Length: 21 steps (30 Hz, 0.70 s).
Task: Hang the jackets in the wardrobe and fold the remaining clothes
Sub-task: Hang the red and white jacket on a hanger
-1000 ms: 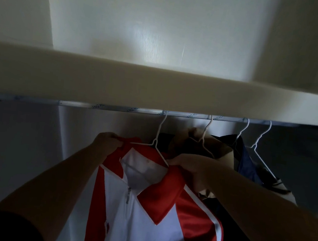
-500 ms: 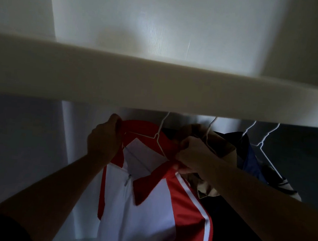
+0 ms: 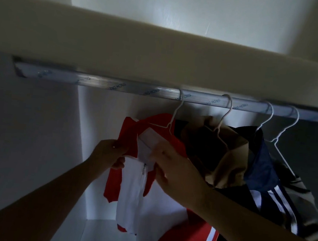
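Jacket [image 3: 146, 202] on hanger [image 3: 170, 121], on rail [image 3: 118, 86] inside wardrobe [image 3: 36, 137]. Left hand [image 3: 108, 154] pinches collar [image 3: 132, 129], right hand [image 3: 173, 168] grips it too. More jackets [image 3: 227, 165] right of hands.

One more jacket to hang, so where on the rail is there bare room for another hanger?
The rail is bare from its left end to the hook of the red jacket. Right of it three more hooks crowd in, the tan jacket and navy jacket pressed together. The left hand and right hand grip its collar.
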Each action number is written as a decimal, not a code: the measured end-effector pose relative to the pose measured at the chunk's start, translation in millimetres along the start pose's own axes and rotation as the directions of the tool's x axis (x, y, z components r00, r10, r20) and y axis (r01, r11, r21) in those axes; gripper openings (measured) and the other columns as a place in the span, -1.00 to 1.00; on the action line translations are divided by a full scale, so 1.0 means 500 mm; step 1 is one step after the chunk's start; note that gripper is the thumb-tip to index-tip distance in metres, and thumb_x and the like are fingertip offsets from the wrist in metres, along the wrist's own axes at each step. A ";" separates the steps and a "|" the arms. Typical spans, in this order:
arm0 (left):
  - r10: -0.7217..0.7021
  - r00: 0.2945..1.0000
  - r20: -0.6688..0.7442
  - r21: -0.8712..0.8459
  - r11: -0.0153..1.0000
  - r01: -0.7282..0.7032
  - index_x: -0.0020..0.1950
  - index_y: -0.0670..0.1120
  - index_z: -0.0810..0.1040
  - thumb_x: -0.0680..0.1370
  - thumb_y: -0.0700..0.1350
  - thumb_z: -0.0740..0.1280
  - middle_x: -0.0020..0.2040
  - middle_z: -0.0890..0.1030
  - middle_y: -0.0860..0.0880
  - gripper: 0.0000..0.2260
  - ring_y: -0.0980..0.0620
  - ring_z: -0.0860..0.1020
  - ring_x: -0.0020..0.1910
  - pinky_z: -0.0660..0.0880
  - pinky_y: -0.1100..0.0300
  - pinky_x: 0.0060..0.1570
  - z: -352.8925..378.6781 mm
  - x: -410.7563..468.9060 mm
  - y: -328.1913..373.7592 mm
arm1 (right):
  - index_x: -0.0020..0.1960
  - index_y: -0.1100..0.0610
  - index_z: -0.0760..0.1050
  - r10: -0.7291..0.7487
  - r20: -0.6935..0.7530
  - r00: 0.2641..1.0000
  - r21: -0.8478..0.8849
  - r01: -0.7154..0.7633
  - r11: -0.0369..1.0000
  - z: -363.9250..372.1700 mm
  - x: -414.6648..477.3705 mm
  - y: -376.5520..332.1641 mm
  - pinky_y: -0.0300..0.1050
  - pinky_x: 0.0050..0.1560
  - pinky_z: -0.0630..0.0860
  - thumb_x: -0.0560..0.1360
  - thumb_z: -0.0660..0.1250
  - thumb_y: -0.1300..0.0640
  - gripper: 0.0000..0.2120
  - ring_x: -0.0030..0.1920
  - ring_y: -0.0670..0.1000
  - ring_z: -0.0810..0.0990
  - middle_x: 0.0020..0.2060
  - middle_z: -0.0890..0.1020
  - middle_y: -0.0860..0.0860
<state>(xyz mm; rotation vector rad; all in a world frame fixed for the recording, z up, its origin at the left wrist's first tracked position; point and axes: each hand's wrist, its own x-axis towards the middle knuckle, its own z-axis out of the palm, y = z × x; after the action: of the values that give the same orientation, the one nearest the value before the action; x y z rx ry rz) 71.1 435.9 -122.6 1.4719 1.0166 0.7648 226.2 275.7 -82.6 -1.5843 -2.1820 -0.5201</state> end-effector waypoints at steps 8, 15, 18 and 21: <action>0.072 0.997 0.035 0.022 0.997 -0.073 -0.09 -0.16 0.55 0.54 -0.21 0.35 -0.40 0.65 -0.06 -0.97 0.02 0.62 -0.46 0.52 0.27 -0.48 -0.003 -0.005 -0.014 | 0.29 0.17 0.34 0.359 0.346 0.867 -0.275 -0.272 0.922 0.154 0.024 -0.034 -0.10 -0.14 0.53 0.58 0.26 0.16 -0.70 -0.07 0.06 0.63 0.07 0.56 0.11; 0.104 0.984 0.144 -0.015 0.995 -0.103 -0.05 -0.11 0.56 0.50 -0.15 0.41 -0.31 0.68 -0.07 -0.92 0.00 0.65 -0.38 0.60 0.18 -0.38 -0.006 0.012 -0.033 | -0.03 0.12 0.52 0.598 0.363 0.714 -0.377 -0.474 0.796 0.161 0.072 -0.013 -0.15 -0.28 0.44 0.54 0.29 0.17 -0.95 -0.10 0.03 0.64 -0.11 0.65 0.02; -0.050 0.950 0.307 0.127 0.992 0.011 -0.03 -0.07 0.57 0.44 -0.17 0.47 -0.25 0.69 -0.01 -0.84 0.03 0.68 -0.27 0.58 0.22 -0.35 -0.007 0.005 -0.070 | -0.03 0.11 0.50 0.588 0.407 0.699 -0.333 -0.485 0.808 0.155 0.077 -0.008 -0.15 -0.28 0.48 0.55 0.26 0.14 -0.93 -0.14 0.04 0.63 -0.18 0.60 0.00; -0.077 0.949 0.307 0.386 0.921 -0.050 -0.06 -0.01 0.54 0.47 -0.15 0.45 -0.21 0.66 0.02 -0.87 0.09 0.66 -0.25 0.58 0.28 -0.31 0.009 -0.006 -0.126 | -0.13 0.08 0.43 0.531 0.491 0.690 -0.247 -0.475 0.845 0.143 0.077 0.011 -0.05 -0.12 0.61 0.56 0.22 0.13 -0.91 -0.18 0.05 0.59 -0.31 0.49 -0.03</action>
<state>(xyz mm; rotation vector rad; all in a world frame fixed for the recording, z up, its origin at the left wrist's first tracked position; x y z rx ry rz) 62.6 430.7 -185.0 1.8578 0.9621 0.3017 213.7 344.7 -123.3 -2.5257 -1.9261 0.0124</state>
